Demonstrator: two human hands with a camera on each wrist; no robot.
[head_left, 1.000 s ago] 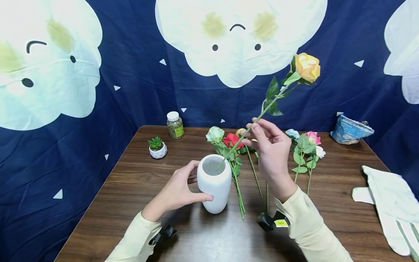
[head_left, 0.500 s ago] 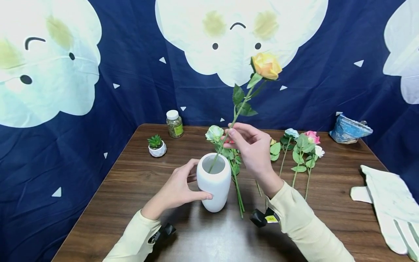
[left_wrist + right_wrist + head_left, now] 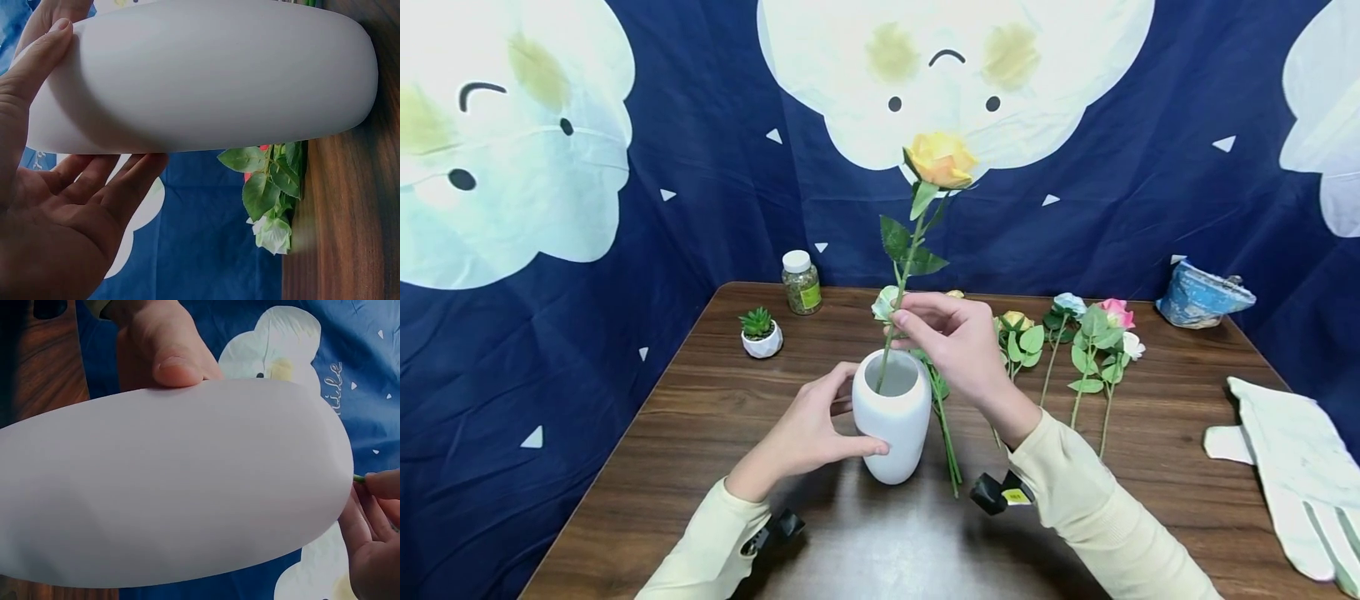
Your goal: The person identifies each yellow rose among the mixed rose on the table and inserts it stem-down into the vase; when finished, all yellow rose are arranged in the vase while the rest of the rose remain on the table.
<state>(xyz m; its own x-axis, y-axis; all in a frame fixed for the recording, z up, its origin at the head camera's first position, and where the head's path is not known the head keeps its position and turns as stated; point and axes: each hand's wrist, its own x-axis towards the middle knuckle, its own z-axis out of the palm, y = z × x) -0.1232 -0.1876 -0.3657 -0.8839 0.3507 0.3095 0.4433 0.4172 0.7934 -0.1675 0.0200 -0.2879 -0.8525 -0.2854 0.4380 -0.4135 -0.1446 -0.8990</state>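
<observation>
A white vase (image 3: 891,433) stands upright on the table, and my left hand (image 3: 808,429) grips its left side, thumb across the front. In the left wrist view the vase (image 3: 219,75) lies between the thumb and fingers of that hand (image 3: 69,219). Above the rim my right hand (image 3: 958,346) pinches the green stem of a yellow rose (image 3: 942,160), whose lower end is inside the vase mouth. The right wrist view shows a bit of stem (image 3: 359,479) at the fingertips of the right hand (image 3: 378,550), beside the vase's rim end.
Behind the vase lie a pale green rose (image 3: 884,302) and other stems. Farther right are a yellow flower (image 3: 1015,321), a blue one (image 3: 1069,305) and a pink one (image 3: 1117,314). Around them stand a small potted plant (image 3: 762,340), a jar (image 3: 802,287), a blue pouch (image 3: 1204,296) and white gloves (image 3: 1292,467).
My right hand has moved left and slightly down, bringing the yellow rose from a strong rightward tilt to nearly upright. The left hand and vase have stayed in place.
</observation>
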